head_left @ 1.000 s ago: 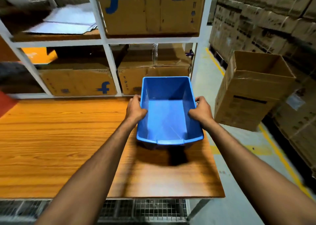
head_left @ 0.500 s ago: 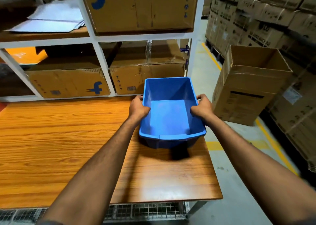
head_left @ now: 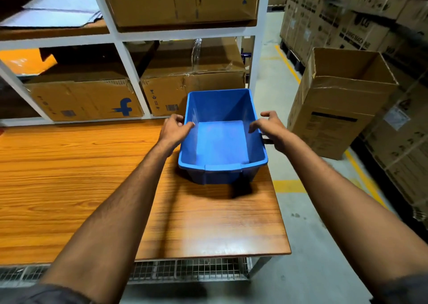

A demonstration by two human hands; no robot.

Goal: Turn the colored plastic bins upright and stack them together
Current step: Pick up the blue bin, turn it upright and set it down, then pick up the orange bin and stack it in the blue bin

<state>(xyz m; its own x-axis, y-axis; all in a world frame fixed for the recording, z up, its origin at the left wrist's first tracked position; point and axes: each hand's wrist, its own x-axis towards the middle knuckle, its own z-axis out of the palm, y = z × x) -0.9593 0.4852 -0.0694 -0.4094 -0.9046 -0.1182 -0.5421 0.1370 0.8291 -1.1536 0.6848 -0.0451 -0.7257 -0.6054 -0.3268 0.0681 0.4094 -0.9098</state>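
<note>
Blue bin (head_left: 222,141), orange wood-grain table (head_left: 69,176), brown cardboard box (head_left: 335,121), white shelf frame (head_left: 180,35)

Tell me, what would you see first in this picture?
A bright blue bin stands upright at the far right corner of the wooden table, with the left hand and right hand at its side rims. An open cardboard box sits beside the table on the right.

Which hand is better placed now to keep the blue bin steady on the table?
Probably the left. The left hand has its thumb over the blue bin's left rim, fingers curled outside it; the right hand is open, fingers spread at the right rim.
</note>
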